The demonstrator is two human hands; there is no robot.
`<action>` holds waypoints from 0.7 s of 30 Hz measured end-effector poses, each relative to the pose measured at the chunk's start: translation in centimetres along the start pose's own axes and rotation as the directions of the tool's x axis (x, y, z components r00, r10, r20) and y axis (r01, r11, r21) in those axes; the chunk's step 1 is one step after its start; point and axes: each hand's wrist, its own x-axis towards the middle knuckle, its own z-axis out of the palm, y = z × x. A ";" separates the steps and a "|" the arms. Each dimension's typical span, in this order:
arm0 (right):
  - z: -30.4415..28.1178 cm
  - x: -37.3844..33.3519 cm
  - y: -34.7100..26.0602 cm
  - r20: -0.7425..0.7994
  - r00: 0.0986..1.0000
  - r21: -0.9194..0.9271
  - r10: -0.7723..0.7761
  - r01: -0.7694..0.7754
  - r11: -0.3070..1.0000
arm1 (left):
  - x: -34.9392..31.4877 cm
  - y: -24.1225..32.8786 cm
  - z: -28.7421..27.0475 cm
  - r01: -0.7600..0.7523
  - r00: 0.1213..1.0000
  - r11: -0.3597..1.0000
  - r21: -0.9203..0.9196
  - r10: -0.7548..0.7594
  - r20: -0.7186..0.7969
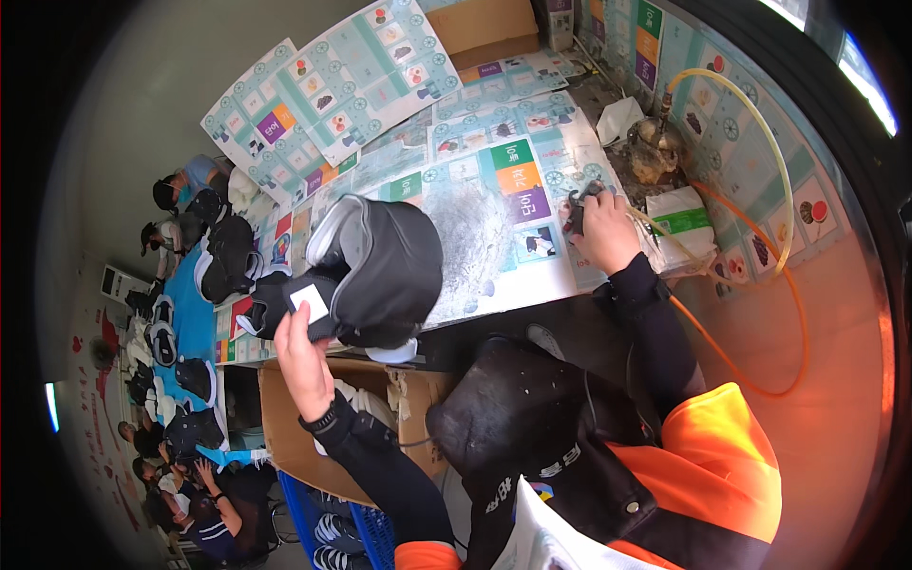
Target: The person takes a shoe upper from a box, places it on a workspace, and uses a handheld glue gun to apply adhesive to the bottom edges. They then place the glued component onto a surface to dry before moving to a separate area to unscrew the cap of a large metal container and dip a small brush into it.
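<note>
A black shoe (394, 271) with a grey lining stands at the near left edge of the table, its opening turned to the left. My left hand (306, 369) grips the shoe's black flap, fingers over a small white square (310, 301) on it. Whether that square is a label or a loose piece, I cannot tell. Farther right, my right hand (605, 228) is closed round a small dark tool (576, 207) at the table's right side. A pale hose runs near that hand; its fingers partly hide the tool.
Printed sheets cover the table (541, 275). Beyond my right hand are a crusted metal fitting (655, 142), a yellow hose (774, 142), an orange hose (806, 332) and a white-green packet (679, 218). Below the table stand a cardboard box (285, 418) and blue crate. Left are more shoes and several people.
</note>
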 end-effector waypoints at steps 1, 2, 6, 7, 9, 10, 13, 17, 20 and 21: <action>1.0 -0.1 1.1 0.031 0.999 -0.052 -0.017 0.019 0.998 | 1.7 0.1 0.5 -0.011 0.997 0.998 0.054 0.007 0.070; 1.3 0.1 1.6 0.031 0.999 -0.054 -0.018 0.020 0.998 | 3.7 -0.5 1.3 -0.021 0.996 0.991 0.134 0.009 0.090; 1.4 0.7 1.7 0.170 0.985 -0.082 -0.002 0.016 0.996 | 10.8 -6.6 5.1 0.042 0.973 0.972 0.232 -0.093 0.213; 1.5 0.9 1.3 0.164 0.982 -0.127 0.092 -0.071 0.989 | 11.7 -8.5 5.8 0.065 0.969 0.973 0.221 -0.114 0.218; 0.6 1.8 2.0 0.324 0.945 -0.199 -0.040 0.109 0.974 | 11.5 -9.4 8.5 0.079 0.958 0.964 0.253 -0.143 0.247; 1.6 1.5 2.3 0.227 0.974 -0.158 -0.023 0.060 0.986 | 11.6 -9.4 9.3 0.067 0.969 0.947 0.314 -0.136 0.205; -1.2 0.1 0.1 -0.111 0.988 0.223 0.111 -0.084 0.971 | 11.9 -9.7 10.0 0.068 0.970 0.928 0.366 -0.148 0.195; -6.2 -2.4 -4.5 0.368 0.919 0.873 0.141 -0.394 0.288 | 12.7 -9.5 8.9 0.076 0.946 0.903 0.424 -0.200 0.257; -7.1 -3.6 -7.3 0.468 0.882 0.875 -0.044 -0.457 0.159 | 12.3 -9.2 8.4 0.099 0.947 0.878 0.468 -0.227 0.227; -7.2 -3.9 -7.8 0.437 0.899 0.874 -0.034 -0.416 0.253 | 12.2 -9.1 8.3 0.100 0.948 0.877 0.471 -0.227 0.221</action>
